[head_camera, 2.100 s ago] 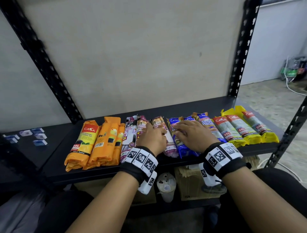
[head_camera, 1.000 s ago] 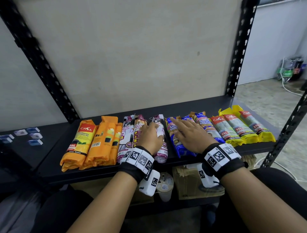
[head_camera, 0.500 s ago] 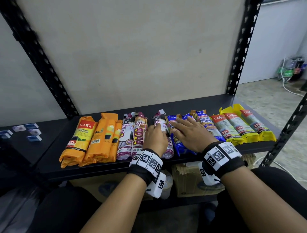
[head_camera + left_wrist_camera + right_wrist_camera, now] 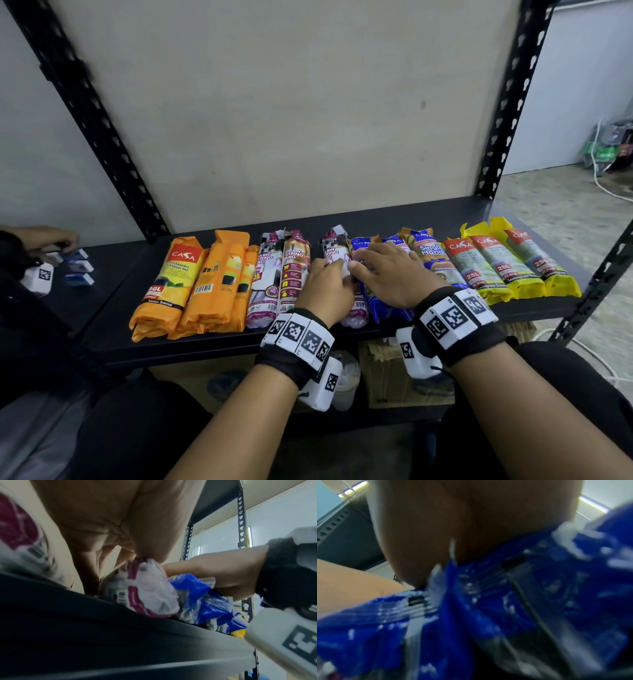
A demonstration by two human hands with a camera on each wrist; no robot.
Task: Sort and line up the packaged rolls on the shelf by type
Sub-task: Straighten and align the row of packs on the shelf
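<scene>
On the black shelf point(image 4: 376, 216) the rolls lie side by side: orange rolls point(image 4: 205, 284) at the left, then two maroon-and-white draw string rolls point(image 4: 277, 274), blue rolls point(image 4: 424, 253) and yellow rolls point(image 4: 507, 263) at the right. A third draw string roll point(image 4: 334, 250) point(image 4: 149, 588) lies apart from its pair, against the blue rolls point(image 4: 202, 595) point(image 4: 488, 615). My left hand point(image 4: 327, 284) point(image 4: 111, 527) grips this third roll from above. With straight fingers, my right hand point(image 4: 387, 270) point(image 4: 214, 572) point(image 4: 453, 520) rests flat on the blue rolls.
Black perforated uprights point(image 4: 507, 102) point(image 4: 96, 113) stand at the shelf's back corners. On the neighbouring shelf at far left, another person's hand point(image 4: 51, 240) is over small blue-and-white boxes point(image 4: 78, 270). Cardboard boxes point(image 4: 387, 373) sit on the level below.
My left hand has shifted right along with the third draw string roll, opening a gap to the other two. The right hand stays on the blue rolls. Another person's hand has appeared at far left.
</scene>
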